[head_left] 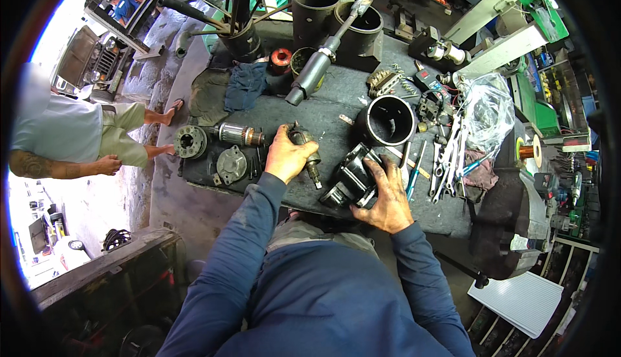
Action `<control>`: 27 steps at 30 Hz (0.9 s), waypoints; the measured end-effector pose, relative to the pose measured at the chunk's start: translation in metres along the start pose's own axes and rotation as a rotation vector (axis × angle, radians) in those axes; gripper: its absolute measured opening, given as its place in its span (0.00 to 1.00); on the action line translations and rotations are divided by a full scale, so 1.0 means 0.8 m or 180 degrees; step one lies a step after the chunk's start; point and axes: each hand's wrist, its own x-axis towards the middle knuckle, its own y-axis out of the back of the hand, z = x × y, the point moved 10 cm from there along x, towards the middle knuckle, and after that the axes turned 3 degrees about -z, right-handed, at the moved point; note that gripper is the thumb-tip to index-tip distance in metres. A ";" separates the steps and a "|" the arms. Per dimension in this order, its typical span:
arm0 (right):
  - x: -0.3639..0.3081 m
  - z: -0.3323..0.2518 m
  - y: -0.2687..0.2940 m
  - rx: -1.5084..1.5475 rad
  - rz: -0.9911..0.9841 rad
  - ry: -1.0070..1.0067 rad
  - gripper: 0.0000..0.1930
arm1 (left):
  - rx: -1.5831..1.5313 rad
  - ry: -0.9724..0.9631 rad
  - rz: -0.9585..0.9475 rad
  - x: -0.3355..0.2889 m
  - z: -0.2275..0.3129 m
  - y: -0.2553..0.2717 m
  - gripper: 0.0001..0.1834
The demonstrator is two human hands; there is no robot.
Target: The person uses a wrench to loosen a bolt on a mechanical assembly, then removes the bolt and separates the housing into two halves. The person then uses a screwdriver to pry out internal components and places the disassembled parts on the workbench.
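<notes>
My left hand [288,155] is closed on a metal drive shaft [313,163], with its narrow end pointing toward the bench's near edge. The palm hides part of it. My right hand [389,195] grips a glossy black cast housing [352,179] at the near edge, fingers over its right side and thumb low in front. Just beyond the housing stands an open black metal cylinder [389,121]. To the left of my left hand lie an armature with copper windings [239,134], a round metal end piece [191,141] and a flat grey cover [231,165].
Several wrenches [446,156] and a clear plastic bag [486,108] lie on the right. Farther back are a grey rod-ended cylinder [317,72], a can of tools [242,40] and a blue rag [246,86]. Another person [71,124] stands left of the bench.
</notes>
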 end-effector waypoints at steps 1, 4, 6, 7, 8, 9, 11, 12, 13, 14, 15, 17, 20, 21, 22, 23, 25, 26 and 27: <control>0.000 0.001 0.000 0.0045 0.0010 0.0006 0.53 | -0.0116 0.0076 -0.0090 -0.001 -0.002 -0.001 0.37; -0.001 0.002 0.000 0.0119 0.0048 0.0044 0.53 | -0.0852 0.0394 -0.0112 -0.011 -0.007 0.004 0.36; -0.001 0.003 -0.001 0.0140 0.0031 0.0043 0.53 | -0.1265 0.0685 -0.0078 -0.024 -0.012 0.007 0.28; -0.001 0.004 -0.001 0.0135 0.0017 0.0043 0.53 | -0.1507 0.0824 -0.0178 -0.030 -0.014 0.004 0.26; -0.001 0.004 -0.001 0.0131 0.0016 0.0051 0.53 | -0.1751 0.0960 -0.0279 -0.035 -0.016 0.003 0.24; -0.001 0.004 0.000 0.0127 0.0013 0.0058 0.53 | -0.2030 0.1051 -0.0381 -0.039 -0.017 0.002 0.23; -0.002 0.005 0.000 0.0121 0.0020 0.0063 0.53 | -0.2436 0.1134 -0.0565 -0.044 -0.018 -0.003 0.16; -0.002 0.005 -0.001 0.0122 0.0023 0.0063 0.53 | -0.2683 0.1252 -0.0657 -0.049 -0.022 -0.006 0.16; -0.003 0.005 -0.001 0.0144 0.0039 0.0067 0.53 | -0.2927 0.1374 -0.0748 -0.054 -0.026 -0.007 0.15; -0.003 0.004 -0.001 0.0139 0.0057 0.0083 0.53 | -0.3197 0.1452 -0.0698 -0.057 -0.029 -0.008 0.16; -0.003 0.004 0.000 0.0152 0.0073 0.0096 0.53 | -0.3248 0.1338 -0.0790 -0.059 -0.026 -0.007 0.18; -0.003 0.005 -0.002 0.0144 0.0061 0.0084 0.53 | -0.3344 0.1166 -0.0908 -0.065 -0.021 -0.005 0.23; -0.005 0.005 -0.002 0.0150 0.0083 0.0124 0.53 | -0.3863 0.1269 -0.0993 -0.079 -0.015 -0.009 0.30; -0.005 0.007 -0.004 0.0121 0.0058 0.0093 0.53 | -0.4083 0.1333 -0.1047 -0.084 -0.011 -0.012 0.32; -0.005 0.007 -0.004 0.0123 0.0073 0.0113 0.53 | -0.4048 0.1260 -0.1021 -0.085 -0.007 -0.011 0.34; -0.005 0.007 -0.005 0.0123 0.0087 0.0132 0.54 | -0.4179 0.1310 -0.0908 -0.087 -0.007 -0.010 0.33; -0.005 0.008 -0.007 0.0123 0.0081 0.0116 0.53 | -0.4462 0.1561 -0.0565 -0.093 -0.012 -0.013 0.31; -0.005 0.007 -0.005 0.0139 0.0128 0.0129 0.53 | -0.4545 0.1596 -0.0348 -0.093 -0.015 -0.012 0.29; -0.004 0.007 -0.006 0.0132 0.0060 0.0093 0.54 | -0.4631 0.1647 -0.0114 -0.093 -0.018 -0.012 0.28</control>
